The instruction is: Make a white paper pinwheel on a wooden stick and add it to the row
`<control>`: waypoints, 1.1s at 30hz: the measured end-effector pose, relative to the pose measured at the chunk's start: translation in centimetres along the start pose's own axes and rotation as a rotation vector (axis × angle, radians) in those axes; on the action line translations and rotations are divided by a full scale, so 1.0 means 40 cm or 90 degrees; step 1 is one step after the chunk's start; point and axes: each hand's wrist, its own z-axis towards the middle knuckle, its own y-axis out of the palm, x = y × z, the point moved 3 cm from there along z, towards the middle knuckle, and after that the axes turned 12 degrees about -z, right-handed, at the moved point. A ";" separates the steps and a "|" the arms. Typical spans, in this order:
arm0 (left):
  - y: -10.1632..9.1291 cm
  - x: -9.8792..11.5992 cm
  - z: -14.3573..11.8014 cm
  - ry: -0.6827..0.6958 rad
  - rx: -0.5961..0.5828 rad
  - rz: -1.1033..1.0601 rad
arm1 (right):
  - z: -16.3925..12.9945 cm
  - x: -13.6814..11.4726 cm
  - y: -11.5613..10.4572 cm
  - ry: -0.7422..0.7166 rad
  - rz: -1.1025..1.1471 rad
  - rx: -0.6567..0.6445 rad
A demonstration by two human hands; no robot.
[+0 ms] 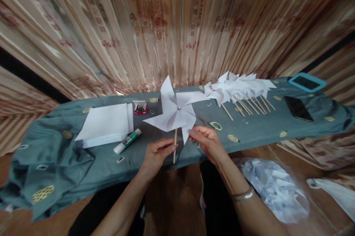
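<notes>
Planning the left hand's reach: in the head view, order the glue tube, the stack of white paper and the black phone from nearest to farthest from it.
1. Glue tube: just left of the left hand.
2. Stack of white paper: farther left, behind the tube.
3. Black phone: far right, beyond the right hand.

One pinwheel [177, 112] held, one paper stack [107, 123], one glue stick [127, 141], one pin box [140, 107], two phones [298, 108].

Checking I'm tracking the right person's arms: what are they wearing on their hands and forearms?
Both forearms are bare, with no sleeves in view and no gloves. The right wrist carries a thin metallic bangle. The left hand and right hand show no rings that I can make out.
</notes>
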 end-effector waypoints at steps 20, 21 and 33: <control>0.008 -0.002 0.002 0.009 -0.021 0.005 | -0.024 -0.020 0.024 -0.115 -0.154 -0.029; 0.006 -0.002 0.002 0.005 -0.016 0.003 | -0.022 -0.024 0.007 -0.120 -0.155 0.008; 0.002 -0.013 -0.006 -0.043 -0.058 -0.001 | 0.017 -0.027 -0.118 -0.198 -0.118 0.325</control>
